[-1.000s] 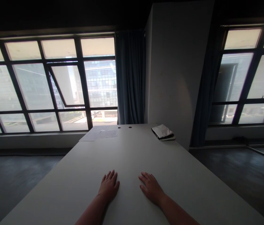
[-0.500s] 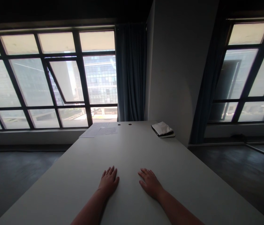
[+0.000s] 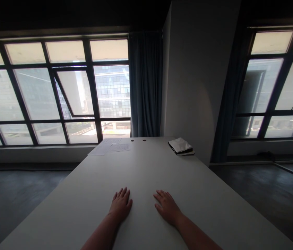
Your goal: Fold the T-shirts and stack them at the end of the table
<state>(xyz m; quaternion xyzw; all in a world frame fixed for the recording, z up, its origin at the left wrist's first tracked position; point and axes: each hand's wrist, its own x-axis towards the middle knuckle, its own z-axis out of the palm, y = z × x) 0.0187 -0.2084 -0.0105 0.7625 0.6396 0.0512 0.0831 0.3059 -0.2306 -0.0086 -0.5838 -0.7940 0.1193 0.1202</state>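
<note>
My left hand (image 3: 121, 205) lies palm down on the white table (image 3: 141, 173), left of the middle, with its fingers a little apart and nothing held. To the right, my right hand (image 3: 167, 207) also rests flat on the tabletop, fingers spread and holding nothing. A gap of bare table separates the two hands. Sheets of paper (image 3: 120, 147) lie at the table's far left corner. Near the far right edge sits a folded white cloth (image 3: 180, 145) on top of something dark and flat.
Two small round dark spots (image 3: 144, 140) mark the far end of the table. Beyond stand a blue curtain (image 3: 146, 86), a grey pillar (image 3: 193, 76) and windows, one pane (image 3: 76, 92) tilted open. Grey floor (image 3: 32, 187) shows on both sides.
The whole view has shifted slightly, so the table, windows and hands appear a little lower. Both hands stay flat in the same places on the table.
</note>
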